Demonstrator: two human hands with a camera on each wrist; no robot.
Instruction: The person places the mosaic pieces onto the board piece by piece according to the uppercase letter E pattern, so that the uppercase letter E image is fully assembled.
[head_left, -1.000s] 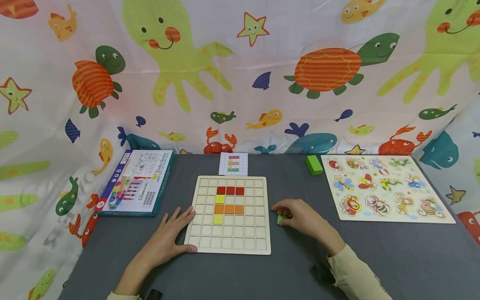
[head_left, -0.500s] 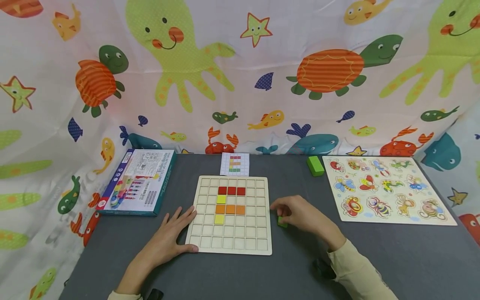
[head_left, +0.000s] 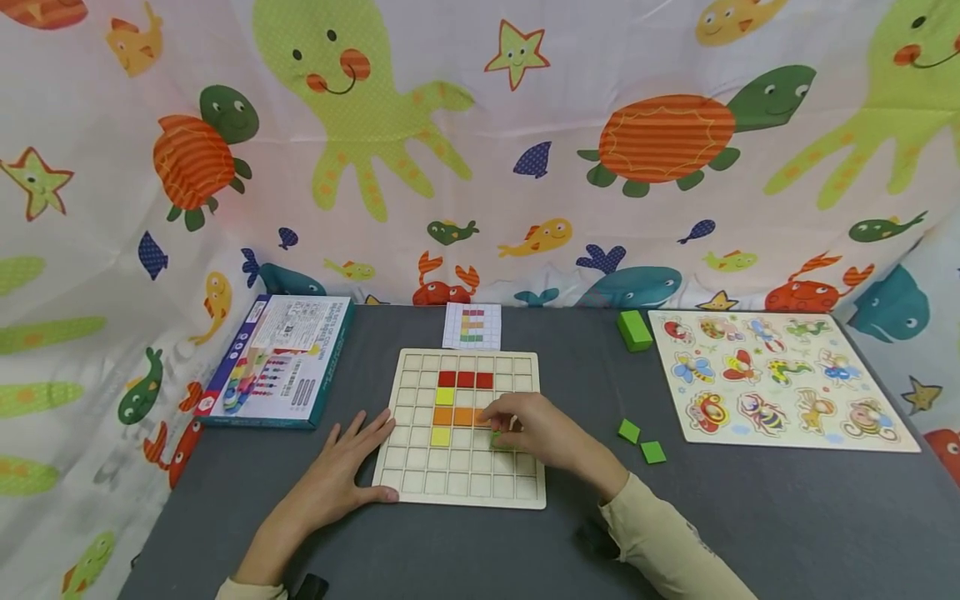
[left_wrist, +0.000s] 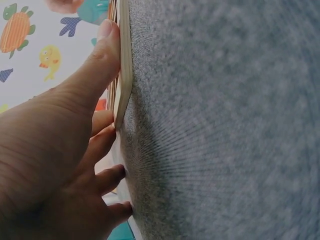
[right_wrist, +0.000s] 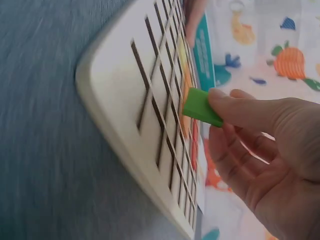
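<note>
A pale wooden grid board [head_left: 465,502] lies in the middle of the table. Red blocks [head_left: 466,380], yellow blocks [head_left: 440,437] and orange blocks [head_left: 443,416] sit in some of its cells. My left hand [head_left: 341,475] rests at the board's left edge, fingers spread, thumb along the near corner; the left wrist view shows the thumb [left_wrist: 102,50] against the rim. Over the right half of the board, my right hand [head_left: 543,429] pinches a small green block [right_wrist: 201,106] between thumb and fingers. In the right wrist view this block is tilted above the grid.
Two loose green blocks [head_left: 628,431] lie right of the board. Farther back stands a larger green piece [head_left: 635,331] beside an insect picture board [head_left: 787,379]. A small pattern card [head_left: 472,326] lies behind the grid board, and a flat box [head_left: 277,362] at the left.
My right hand has moved left from the table onto the board, carrying a green block. Two green blocks hidden before now show on the table. My left hand stays in place.
</note>
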